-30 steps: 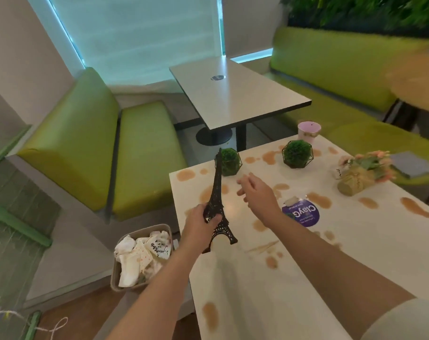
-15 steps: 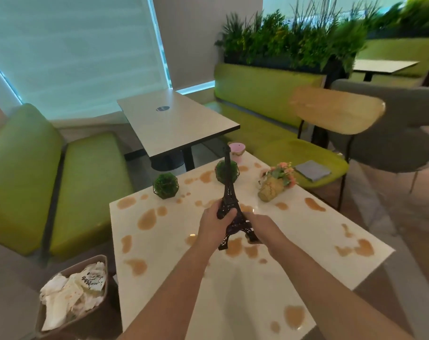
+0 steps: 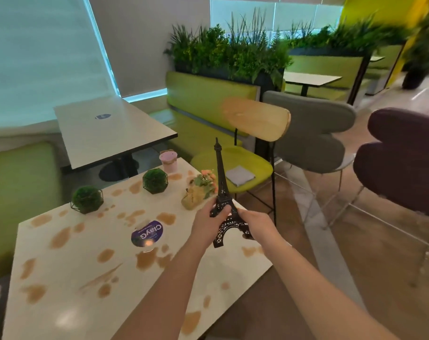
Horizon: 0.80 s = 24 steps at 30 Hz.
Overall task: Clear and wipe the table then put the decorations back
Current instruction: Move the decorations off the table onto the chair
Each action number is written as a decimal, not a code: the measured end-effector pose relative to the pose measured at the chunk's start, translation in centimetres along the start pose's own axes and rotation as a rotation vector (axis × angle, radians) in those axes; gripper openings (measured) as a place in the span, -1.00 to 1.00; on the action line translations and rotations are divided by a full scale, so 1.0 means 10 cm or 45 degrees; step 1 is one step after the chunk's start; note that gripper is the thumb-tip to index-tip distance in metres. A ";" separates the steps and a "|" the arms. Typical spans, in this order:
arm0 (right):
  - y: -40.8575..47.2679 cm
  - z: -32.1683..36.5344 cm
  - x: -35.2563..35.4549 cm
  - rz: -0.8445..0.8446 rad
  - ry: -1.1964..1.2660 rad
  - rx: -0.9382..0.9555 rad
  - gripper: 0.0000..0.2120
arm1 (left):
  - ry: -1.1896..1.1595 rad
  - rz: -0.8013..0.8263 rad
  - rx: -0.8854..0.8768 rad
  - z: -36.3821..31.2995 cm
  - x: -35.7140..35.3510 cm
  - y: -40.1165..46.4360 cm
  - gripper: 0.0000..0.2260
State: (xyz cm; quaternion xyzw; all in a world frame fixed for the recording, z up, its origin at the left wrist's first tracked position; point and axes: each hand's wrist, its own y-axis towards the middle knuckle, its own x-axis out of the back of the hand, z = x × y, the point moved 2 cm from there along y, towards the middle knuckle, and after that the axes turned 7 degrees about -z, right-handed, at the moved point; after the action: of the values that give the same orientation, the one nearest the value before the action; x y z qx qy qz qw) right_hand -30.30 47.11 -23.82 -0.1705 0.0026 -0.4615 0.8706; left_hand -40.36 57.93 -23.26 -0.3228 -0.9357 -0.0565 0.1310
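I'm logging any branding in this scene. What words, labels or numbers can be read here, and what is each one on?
"ClayG": white letters on the round purple sticker on the stained table, seen upside down; the smaller line beside it is too blurred to read.
Blue mark on the far grey table: too small to read.
Dark mark on the flower pot: illegible.

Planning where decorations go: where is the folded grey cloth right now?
In the head view it lies right of the stained white table, on the lime-green chair seat: the folded grey cloth, beyond the black Eiffel Tower model.
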 end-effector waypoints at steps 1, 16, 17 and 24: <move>0.04 -0.01 0.10 0.002 0.009 0.016 -0.80 | -0.002 0.005 0.001 -0.03 -0.11 0.03 -0.76; 1.17 0.31 0.89 0.153 -0.270 0.302 -0.72 | -0.020 0.134 0.001 -0.31 -1.08 1.09 -0.81; 1.30 0.36 0.94 0.163 -0.286 0.327 -0.71 | -0.049 0.149 0.001 -0.34 -1.17 1.24 -0.82; 1.98 0.52 1.18 0.084 -0.268 0.397 -0.71 | -0.027 0.151 -0.024 -0.42 -1.63 1.89 -0.79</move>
State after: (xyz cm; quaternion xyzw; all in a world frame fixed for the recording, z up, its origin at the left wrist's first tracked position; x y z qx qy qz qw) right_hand -6.80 49.40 -23.01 -0.0805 -0.1545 -0.4070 0.8966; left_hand -15.48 62.38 -23.44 -0.3795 -0.9156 -0.0541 0.1213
